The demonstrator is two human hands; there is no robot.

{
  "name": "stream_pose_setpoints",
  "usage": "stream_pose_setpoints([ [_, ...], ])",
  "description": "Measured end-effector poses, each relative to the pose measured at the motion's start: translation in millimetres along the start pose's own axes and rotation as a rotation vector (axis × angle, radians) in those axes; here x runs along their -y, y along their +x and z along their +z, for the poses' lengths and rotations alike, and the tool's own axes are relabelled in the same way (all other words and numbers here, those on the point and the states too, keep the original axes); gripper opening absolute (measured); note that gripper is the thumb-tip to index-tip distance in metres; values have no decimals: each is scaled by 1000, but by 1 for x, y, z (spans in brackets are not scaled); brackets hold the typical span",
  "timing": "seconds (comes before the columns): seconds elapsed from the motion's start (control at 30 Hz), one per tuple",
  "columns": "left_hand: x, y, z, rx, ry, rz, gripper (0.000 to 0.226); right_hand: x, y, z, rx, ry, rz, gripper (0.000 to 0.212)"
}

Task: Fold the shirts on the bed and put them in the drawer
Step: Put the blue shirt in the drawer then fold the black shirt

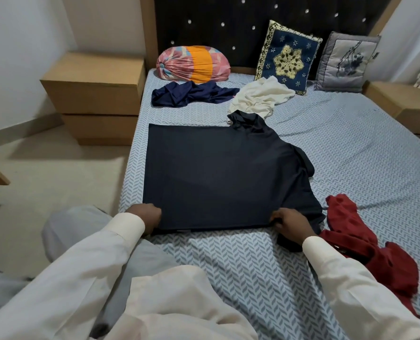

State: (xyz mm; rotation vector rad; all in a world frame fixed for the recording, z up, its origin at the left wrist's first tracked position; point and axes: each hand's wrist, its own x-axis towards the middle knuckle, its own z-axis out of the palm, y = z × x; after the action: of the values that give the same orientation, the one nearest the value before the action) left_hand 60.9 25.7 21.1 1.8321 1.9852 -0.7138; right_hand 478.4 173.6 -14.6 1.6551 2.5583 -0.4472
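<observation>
On the patterned bed [339, 155], toward its near-left side, a dark shirt [216, 173] is being held spread out. Its left part is lying smooth and square, its right part bunched, with a sleeve rumpled at the far corner. The near edge is being grasped by both hands. The near-left corner is being gripped by the left hand [146, 215], fingers curled into the cloth (tips hidden by fabric). Further right, the edge is being pinched by the right hand [290, 223], thumb on top. Both arms are being covered by pale long sleeves.

A red shirt [351, 239] is lying crumpled just beside the right hand, against the dark shirt's right side. A cream shirt [260, 96] is lying heaped at the dark shirt's far corner and is being overlapped there by the rumpled sleeve. A navy shirt [191, 93] is lying crumpled left of it, in front of a pink-and-orange bolster [191, 65]. A blue cushion [287, 60] and a grey cushion [346, 61] are being propped against the headboard [228, 20]. A wooden drawer unit [93, 94] is standing left of the bed, drawer fronts closed.
</observation>
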Motion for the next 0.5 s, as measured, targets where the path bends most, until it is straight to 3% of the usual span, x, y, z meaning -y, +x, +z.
stream_pose_setpoints([
  [0.1,9,0,-2,26,-185,-34,32,3,13,-9,-25,176,28,19],
  [0.17,23,4,-5,31,-406,-57,19,7,24,-17,-60,291,50,24],
  [0.2,33,6,-7,1,-534,-67,9,9,33,-21,-82,344,71,23],
  [0.33,63,22,-10,-170,-1147,-109,18,14,74,-34,-147,483,142,19],
  [0.4,72,40,-15,-251,-1415,-142,10,17,100,-40,-179,498,161,19],
  [0.5,77,71,-21,-359,-1523,-216,13,23,138,-47,-196,480,197,19],
])
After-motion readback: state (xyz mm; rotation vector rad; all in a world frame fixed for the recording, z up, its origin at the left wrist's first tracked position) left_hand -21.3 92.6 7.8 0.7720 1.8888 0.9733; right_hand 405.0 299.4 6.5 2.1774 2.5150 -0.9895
